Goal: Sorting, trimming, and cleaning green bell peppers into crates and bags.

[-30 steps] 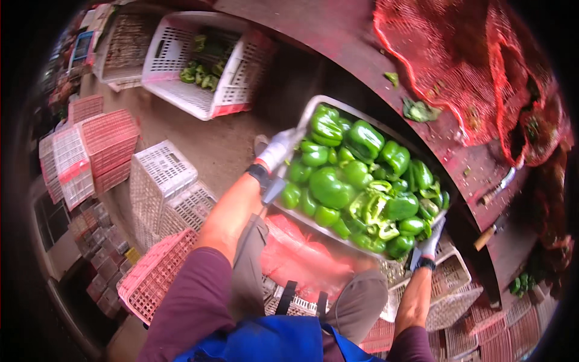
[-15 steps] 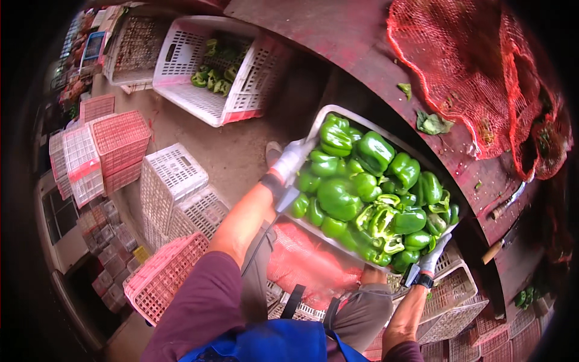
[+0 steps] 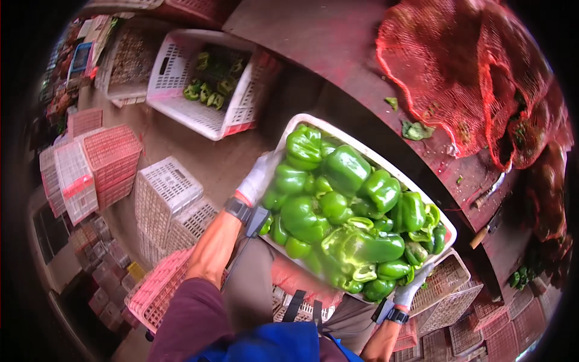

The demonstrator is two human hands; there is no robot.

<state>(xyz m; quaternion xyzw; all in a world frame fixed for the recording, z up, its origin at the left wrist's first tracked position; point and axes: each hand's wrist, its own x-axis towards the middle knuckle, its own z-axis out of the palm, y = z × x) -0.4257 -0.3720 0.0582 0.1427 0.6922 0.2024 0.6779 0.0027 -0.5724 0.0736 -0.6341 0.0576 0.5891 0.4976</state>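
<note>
A white plastic crate heaped with green bell peppers is held up in front of my body, above my knees. Some peppers at its near side are cut or broken, showing pale insides. My left hand, in a pale glove, grips the crate's left end. At the near right corner my right hand, also gloved, holds the other end. The fingers of both hands are mostly hidden by the crate and peppers. Below the crate, a red mesh sack shows between my legs.
A dark red table curves along the far right, bearing red mesh netting, a leaf scrap and knives. Another white crate with several green peppers lies far left. Stacked crates stand left; more crates are at the right.
The crate of peppers has come nearer to me and slightly left, looking larger, with both hands still on it. The view has shifted a little.
</note>
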